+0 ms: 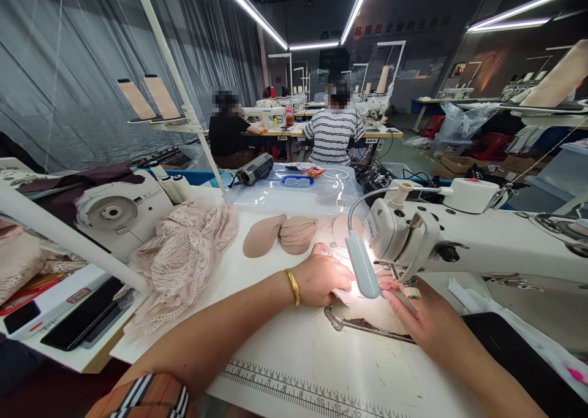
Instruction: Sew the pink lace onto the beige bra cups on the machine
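A pale pink piece of fabric (354, 300), lace-like at its far side, lies under the lamp (362, 265) at the head of a white sewing machine (452, 234). My left hand (321, 278), a gold bracelet at its wrist, has its fingers curled closed on the fabric's left part. On the other side, by the presser foot, my right hand (425, 311) brings thumb and fingertips together at the fabric's right edge. The lamp head covers part of the fabric between them. Beyond my left hand lie fanned beige cup-shaped pads (297, 233) and a single pad (261, 237).
Bunched pink lace (188, 252) lies left, beside a second machine (119, 212). A clear plastic box (275, 188) stands behind the table. A printed ruler (294, 390) runs along the front edge. A dark flat object (519, 357) lies right. Two people sit at machines ahead.
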The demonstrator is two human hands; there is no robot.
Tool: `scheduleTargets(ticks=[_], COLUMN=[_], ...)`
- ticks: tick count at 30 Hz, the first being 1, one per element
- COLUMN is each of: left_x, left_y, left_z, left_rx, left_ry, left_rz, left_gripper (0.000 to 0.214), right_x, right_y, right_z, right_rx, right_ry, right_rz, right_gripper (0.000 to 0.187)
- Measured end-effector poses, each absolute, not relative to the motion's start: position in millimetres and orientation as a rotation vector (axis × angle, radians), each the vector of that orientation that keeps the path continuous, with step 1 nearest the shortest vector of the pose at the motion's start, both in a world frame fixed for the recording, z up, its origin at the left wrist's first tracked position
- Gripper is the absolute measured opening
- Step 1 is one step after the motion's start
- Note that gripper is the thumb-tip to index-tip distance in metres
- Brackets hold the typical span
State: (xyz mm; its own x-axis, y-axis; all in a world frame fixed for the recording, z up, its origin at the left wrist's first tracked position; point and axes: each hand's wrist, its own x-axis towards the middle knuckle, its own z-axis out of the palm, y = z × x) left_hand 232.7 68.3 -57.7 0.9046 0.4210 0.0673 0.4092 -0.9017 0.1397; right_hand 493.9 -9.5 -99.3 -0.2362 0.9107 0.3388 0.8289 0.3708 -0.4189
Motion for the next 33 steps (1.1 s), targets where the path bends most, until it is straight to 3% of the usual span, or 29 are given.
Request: scheduleTargets(ticks=[20,27,33], left_x=[231,232,230], left_y=[62,60,57], left_z=[-59,-65,-75], left_rx=[2.896,2.937,3.073], left_ry=[0.686,0.726,0.679], left_rz=[0.162,0.158,0.292], left_gripper=[0.021,0.016,0.012], right_x=[496,508,505], right_y=[-11,-5,-8], right_z=[-100,-107,-103], right_rx=[-1.494,-1.405,-1.412], right_ry=[-2.130,-2.233,-2.296], right_rz=[0.149,0.063,0.131], right_gripper=[0.034,0.020,0.021])
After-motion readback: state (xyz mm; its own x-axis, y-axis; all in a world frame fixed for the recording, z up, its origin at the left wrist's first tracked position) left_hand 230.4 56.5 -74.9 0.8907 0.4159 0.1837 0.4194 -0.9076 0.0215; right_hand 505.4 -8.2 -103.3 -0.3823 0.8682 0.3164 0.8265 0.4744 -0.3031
